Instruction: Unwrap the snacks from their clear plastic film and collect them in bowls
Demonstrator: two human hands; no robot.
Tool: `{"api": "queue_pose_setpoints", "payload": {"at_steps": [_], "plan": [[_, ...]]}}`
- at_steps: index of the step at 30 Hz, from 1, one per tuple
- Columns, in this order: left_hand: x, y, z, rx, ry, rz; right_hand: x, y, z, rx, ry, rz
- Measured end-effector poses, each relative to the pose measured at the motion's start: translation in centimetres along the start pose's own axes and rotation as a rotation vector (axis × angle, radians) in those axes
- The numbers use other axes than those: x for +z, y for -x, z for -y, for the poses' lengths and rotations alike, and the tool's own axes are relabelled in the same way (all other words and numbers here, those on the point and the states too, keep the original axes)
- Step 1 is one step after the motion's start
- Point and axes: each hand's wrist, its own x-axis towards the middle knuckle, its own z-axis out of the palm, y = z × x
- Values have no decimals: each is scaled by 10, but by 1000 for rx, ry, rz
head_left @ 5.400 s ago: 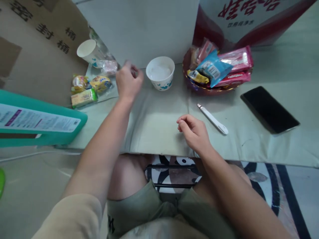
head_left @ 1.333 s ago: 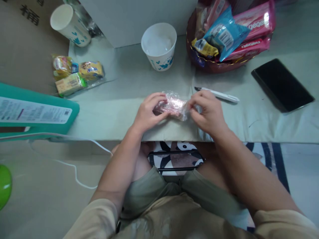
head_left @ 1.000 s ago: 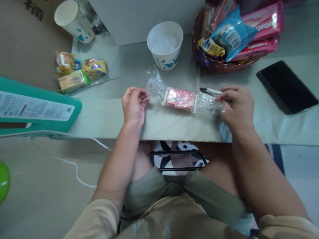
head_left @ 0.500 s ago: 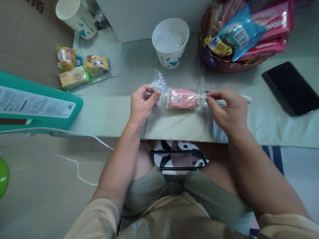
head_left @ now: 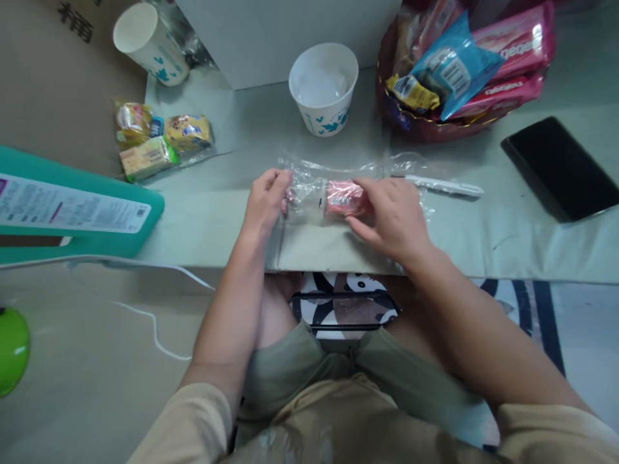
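A small pink wrapped packet [head_left: 340, 198] lies on the table's near part, on or within clear plastic film [head_left: 305, 183]. My left hand [head_left: 264, 200] pinches the film's left end with closed fingertips. From the right, my right hand [head_left: 396, 216] grips the packet, thumb on the near side and fingers on the far side, covering its right part. Film spreads out behind that hand. Just beyond it lies a slim white tool [head_left: 447, 186], partly under or beside the film; its kind is unclear.
A paper cup [head_left: 325, 90] stands behind the packet, another paper cup [head_left: 149, 45] at the back left. Bagged snacks [head_left: 162, 145] lie left, near a teal container [head_left: 87, 206]. At right are a snack-filled bowl [head_left: 420, 125] and a phone [head_left: 563, 169]. A white cable [head_left: 159, 263] hangs at the front edge.
My right hand has let go of the film's right end and moved left onto the packet. The film has spread wider, and the white tool shows more. My left hand still pinches the film.
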Motion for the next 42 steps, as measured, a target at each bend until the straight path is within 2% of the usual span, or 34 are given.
{"api": "queue_pose_setpoints", "payload": {"at_steps": [4,6,9,12,14,16,17,19,21,22,25,29,34,37,39,42], "plan": [[7,-11,1,-88,-31,84,1,4,-2,-49,0,63],[9,-13,0,-93,-31,52,-3,8,0,-128,-50,147],[9,-10,-4,-39,-24,-38,-12,13,10,-206,-212,355],[10,-6,-7,-124,25,-61,-19,15,18,-146,-429,556],[11,-5,-8,-205,40,4,-21,14,20,-66,-517,596],[11,-3,-8,-234,-34,87,-21,14,18,-27,-521,547],[11,-2,-8,-232,-98,131,-20,13,16,-20,-490,470],[10,1,-9,-210,-183,225,-17,11,11,-13,-368,237],[8,4,-11,-168,-102,297,-11,8,4,-11,-233,28],[7,7,-13,-151,-10,319,-7,7,1,-20,-185,-11],[7,13,-17,-174,256,394,4,3,-7,-39,-112,59],[8,19,-22,-230,442,514,13,-3,-11,26,-68,124],[7,10,-21,-276,465,379,4,-9,-12,1,-316,127],[7,1,-19,-351,502,253,0,-6,-18,102,-483,93],[8,-3,-20,-368,515,182,0,-2,-24,198,-588,19],[10,-2,-22,-390,534,116,-2,5,-29,303,-704,-174]]}}
